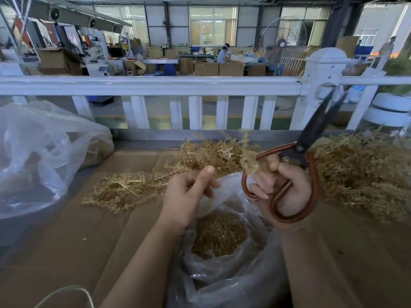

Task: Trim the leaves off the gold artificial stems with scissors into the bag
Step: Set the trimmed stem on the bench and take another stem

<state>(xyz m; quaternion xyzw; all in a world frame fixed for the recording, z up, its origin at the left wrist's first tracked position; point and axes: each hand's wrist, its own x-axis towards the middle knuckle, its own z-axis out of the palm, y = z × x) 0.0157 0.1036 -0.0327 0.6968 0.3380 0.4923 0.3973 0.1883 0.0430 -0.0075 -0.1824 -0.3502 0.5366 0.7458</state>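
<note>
Nearest, the clear bag point(224, 281) already held trimmed gold leaves point(219, 235), while the left hand point(188, 194) pinched its rim and the right hand point(283, 187) gripped part-open scissors point(300, 150) and a sprig point(249, 156), leaving stem piles point(364, 174) untrimmed.

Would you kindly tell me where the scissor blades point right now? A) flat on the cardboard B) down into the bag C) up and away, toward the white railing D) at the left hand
C: the right hand holds the scissors with the slightly parted blades pointing up toward the white railing.
</note>
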